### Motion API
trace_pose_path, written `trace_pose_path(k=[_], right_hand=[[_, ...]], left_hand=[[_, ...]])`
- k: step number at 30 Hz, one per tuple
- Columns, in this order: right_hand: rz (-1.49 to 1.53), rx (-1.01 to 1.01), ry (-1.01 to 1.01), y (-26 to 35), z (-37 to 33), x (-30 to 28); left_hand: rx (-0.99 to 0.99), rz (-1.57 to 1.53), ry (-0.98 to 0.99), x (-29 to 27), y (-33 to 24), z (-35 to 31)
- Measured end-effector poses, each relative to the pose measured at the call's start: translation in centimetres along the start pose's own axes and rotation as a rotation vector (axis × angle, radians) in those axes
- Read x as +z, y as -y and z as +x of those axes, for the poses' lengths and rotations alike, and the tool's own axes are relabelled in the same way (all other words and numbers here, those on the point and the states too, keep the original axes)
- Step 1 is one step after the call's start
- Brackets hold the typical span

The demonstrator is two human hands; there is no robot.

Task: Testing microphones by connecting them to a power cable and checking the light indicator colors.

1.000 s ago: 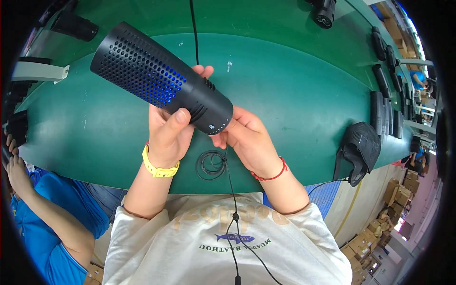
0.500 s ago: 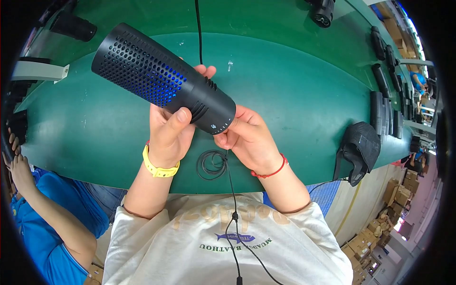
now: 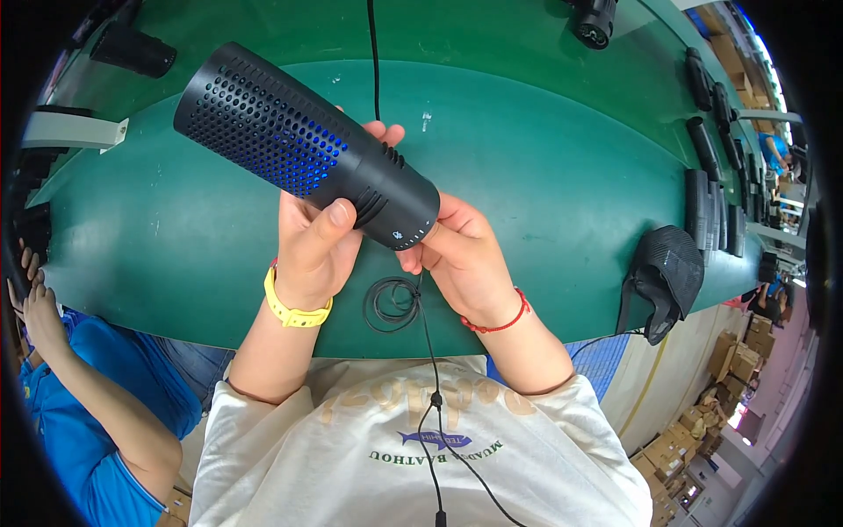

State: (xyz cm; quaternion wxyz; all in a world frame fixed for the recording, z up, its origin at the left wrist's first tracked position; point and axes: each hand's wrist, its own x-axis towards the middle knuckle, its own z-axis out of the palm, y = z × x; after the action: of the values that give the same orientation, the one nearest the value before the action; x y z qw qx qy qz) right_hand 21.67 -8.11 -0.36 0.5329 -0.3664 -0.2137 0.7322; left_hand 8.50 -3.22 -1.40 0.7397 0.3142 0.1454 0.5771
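A black cylindrical device [image 3: 272, 123] with a perforated shell is held tilted over the green table, its wider end up to the left. Blue light glows through its holes. My left hand [image 3: 318, 235] is wrapped around it from below, thumb on the near side and fingertips showing on the far side. At the narrower end, which carries small light marks, my right hand [image 3: 467, 255] closes its fingers on the rim; some fingertips are hidden behind it. A coiled thin black cable [image 3: 392, 304] lies below the device, with a strand running down over my shirt.
The green table [image 3: 544, 220] curves around me. A black cable [image 3: 375, 61] crosses its far part. A black mesh cap [image 3: 665, 279] lies at the right, near several black cylinders [image 3: 702, 209]. More cylinders [image 3: 134, 50] lie far left. A co-worker's arm [image 3: 105, 404] is at the left.
The device has shifted slightly to the right in my hands. My right fingers have moved a little at its narrower end. Both hands stay on it.
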Motion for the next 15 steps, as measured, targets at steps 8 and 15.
trace_pose_path(k=[8,15], right_hand=[[0.252,0.113,0.126,-0.9,0.4,-1.4],[0.054,-0.020,-0.041,-0.1,-0.1,0.4]], left_hand=[[0.006,0.031,0.029,-0.3,0.1,0.0],[-0.004,0.049,0.030,-0.1,0.1,0.0]])
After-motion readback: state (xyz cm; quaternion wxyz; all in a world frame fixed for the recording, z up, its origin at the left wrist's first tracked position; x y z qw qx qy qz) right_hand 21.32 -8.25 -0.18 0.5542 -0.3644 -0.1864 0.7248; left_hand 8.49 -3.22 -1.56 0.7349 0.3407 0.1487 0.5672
